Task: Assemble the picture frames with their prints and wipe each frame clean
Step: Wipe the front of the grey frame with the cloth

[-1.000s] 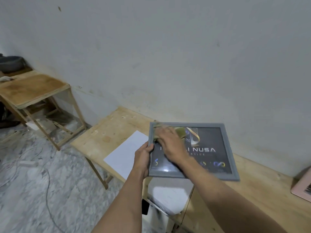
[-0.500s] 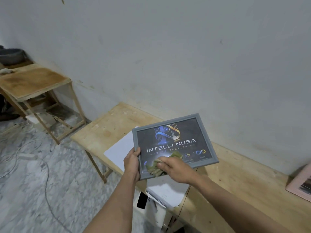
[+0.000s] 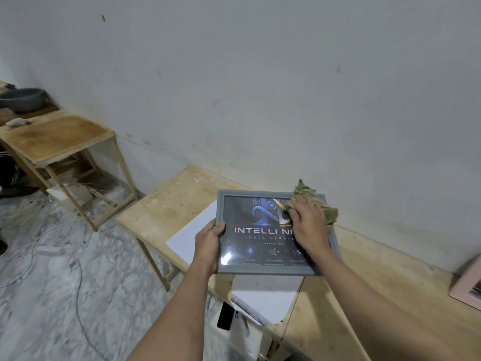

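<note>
Your right hand (image 3: 308,225) and the green cloth (image 3: 316,204) cover the grey frame (image 3: 260,269)'s upper right corner and the end of its print's lettering. The pink frame (image 3: 468,290) is cut off at the right edge. Small print text is unreadable.

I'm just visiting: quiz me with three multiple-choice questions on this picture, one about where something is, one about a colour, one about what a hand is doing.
1. Where is the white paper sheet?
A. on the light wooden table
B. on the floor
C. on the wall

2. What colour is the held rectangular picture frame?
A. red
B. grey
C. yellow

3. What is the right hand doing?
A. hanging idle
B. holding a phone
C. pressing an olive-green cloth on the frame

Answers: 1 A, the white paper sheet lies on the light wooden table. 2 B, the grey picture frame is gripped by the left hand. 3 C, the right hand covers the olive-green cloth at the frame's upper right.
</note>
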